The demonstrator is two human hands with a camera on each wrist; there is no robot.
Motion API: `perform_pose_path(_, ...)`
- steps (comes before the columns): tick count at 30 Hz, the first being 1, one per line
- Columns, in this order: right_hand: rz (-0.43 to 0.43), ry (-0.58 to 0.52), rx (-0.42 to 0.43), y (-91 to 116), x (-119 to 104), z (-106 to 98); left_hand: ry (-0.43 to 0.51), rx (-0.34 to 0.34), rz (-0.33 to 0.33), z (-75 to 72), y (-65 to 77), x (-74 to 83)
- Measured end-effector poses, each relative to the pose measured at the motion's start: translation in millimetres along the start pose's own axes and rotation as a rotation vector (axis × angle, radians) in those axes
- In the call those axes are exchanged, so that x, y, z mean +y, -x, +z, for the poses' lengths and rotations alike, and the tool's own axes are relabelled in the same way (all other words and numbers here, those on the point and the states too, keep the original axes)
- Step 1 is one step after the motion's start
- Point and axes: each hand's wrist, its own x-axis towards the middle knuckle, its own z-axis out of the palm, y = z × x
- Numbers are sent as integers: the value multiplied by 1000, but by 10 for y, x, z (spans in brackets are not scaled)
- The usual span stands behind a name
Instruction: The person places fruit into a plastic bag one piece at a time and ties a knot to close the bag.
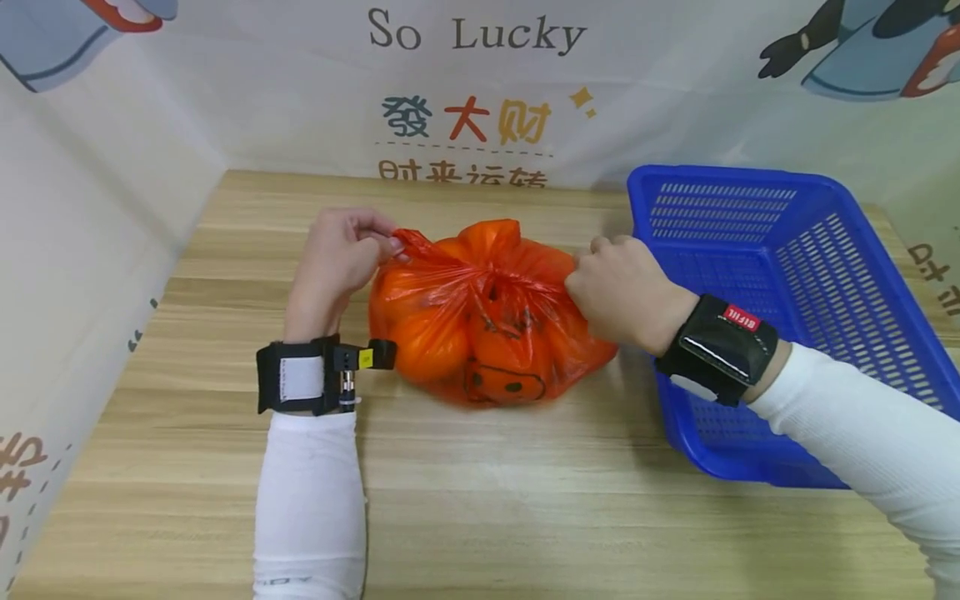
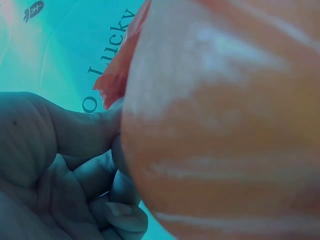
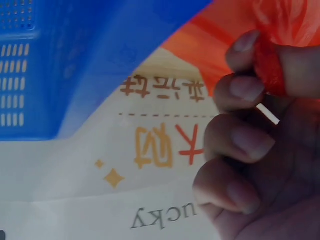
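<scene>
A thin red plastic bag (image 1: 495, 333) full of round orange fruit sits on the table, gathered into a knot at its top. Dark drawn lines, partly a face, show on its front. My left hand (image 1: 337, 258) pinches the bag's upper left corner between thumb and finger; a red tip of plastic pokes out past the thumb (image 2: 85, 132) in the left wrist view. On the other side, my right hand (image 1: 630, 292) pinches the right end of the bag, and the right wrist view shows red plastic between thumb and forefinger, with the other fingers (image 3: 240, 145) curled.
A blue plastic basket (image 1: 750, 246) with slotted walls stands on the right, close beside the bag and under my right forearm. The wooden table (image 1: 480, 500) meets a printed white cloth backdrop (image 1: 300, 100) at the back and sides.
</scene>
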Motion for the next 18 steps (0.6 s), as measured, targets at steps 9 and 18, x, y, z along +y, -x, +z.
perform_pose_path(9,44,88,-69,23,-90,6,-37,-29,-24,51,-43,-9)
perform_pose_path(18,47,-9,-140,-31,45,133,-318,-111,33,32,-62,-13)
